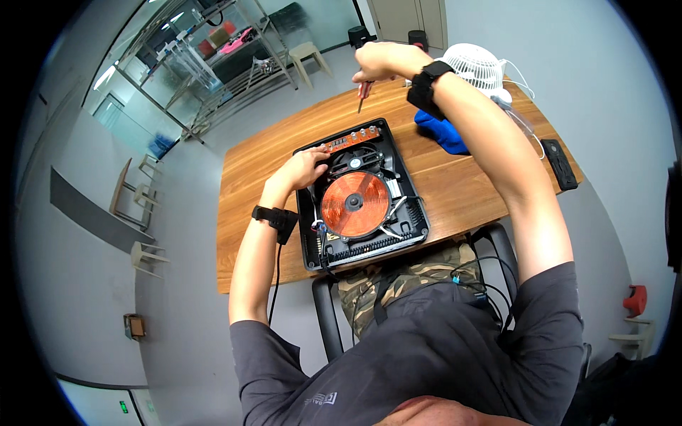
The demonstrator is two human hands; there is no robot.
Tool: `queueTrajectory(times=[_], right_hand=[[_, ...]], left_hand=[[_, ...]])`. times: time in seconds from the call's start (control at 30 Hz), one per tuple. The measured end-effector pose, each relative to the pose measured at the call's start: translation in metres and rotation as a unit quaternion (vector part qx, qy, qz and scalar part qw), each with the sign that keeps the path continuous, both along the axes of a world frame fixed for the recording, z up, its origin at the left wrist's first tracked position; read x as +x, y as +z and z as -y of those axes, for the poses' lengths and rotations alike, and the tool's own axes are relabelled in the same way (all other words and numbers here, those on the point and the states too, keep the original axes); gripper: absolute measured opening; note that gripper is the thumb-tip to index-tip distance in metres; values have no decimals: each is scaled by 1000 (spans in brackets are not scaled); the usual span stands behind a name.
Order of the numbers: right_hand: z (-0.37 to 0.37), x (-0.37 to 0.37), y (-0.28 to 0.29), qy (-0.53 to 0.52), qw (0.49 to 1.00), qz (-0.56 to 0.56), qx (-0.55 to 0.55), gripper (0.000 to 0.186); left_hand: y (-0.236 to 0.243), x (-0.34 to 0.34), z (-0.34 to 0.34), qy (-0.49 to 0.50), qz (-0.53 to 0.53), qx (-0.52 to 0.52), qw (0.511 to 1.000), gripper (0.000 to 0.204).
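An opened induction cooker [420, 226] lies on the wooden table in front of me, its black casing exposing a round copper coil [339, 206] and a fan. Along its far inner edge runs an orange circuit board [353, 139] with several silver buttons. My left hand [305, 169] rests over the casing's left rim, fingers stretched out and touching the board's left end. Raised above the table's far edge, my right hand [379, 62] is closed around a screwdriver [361, 104], whose thin shaft points down toward the table, apart from the cooker. Its handle is mostly hidden by my fingers.
Right of the cooker, a blue cloth [442, 133] lies partly under my right forearm. A white fan [472, 65] with a cable stands at the far right, and a black flat device [559, 164] sits by the right edge. A metal rack [206, 106] stands beyond the table.
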State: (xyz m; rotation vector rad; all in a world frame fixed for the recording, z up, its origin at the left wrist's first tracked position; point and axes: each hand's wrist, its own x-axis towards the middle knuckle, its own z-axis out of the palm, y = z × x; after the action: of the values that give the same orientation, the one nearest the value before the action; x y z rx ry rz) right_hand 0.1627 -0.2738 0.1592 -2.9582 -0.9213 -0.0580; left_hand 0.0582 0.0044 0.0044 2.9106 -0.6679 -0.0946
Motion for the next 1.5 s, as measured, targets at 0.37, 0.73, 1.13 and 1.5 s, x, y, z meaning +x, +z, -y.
queueTrajectory(times=[0.37, 0.73, 1.13, 1.5], right_hand=[[101, 11, -101, -23, 978, 115, 173, 41], [115, -36, -161, -85, 964, 99, 232, 46], [107, -67, -190, -80, 967, 85, 226, 39], [103, -76, -227, -80, 985, 33, 149, 36]], left_hand=[[11, -77, -80, 116, 17, -56, 991, 34], [-37, -148, -150, 211, -30, -100, 972, 32], [-29, -176, -76, 197, 6, -212, 957, 30], [-45, -164, -48, 222, -35, -225, 948, 35]])
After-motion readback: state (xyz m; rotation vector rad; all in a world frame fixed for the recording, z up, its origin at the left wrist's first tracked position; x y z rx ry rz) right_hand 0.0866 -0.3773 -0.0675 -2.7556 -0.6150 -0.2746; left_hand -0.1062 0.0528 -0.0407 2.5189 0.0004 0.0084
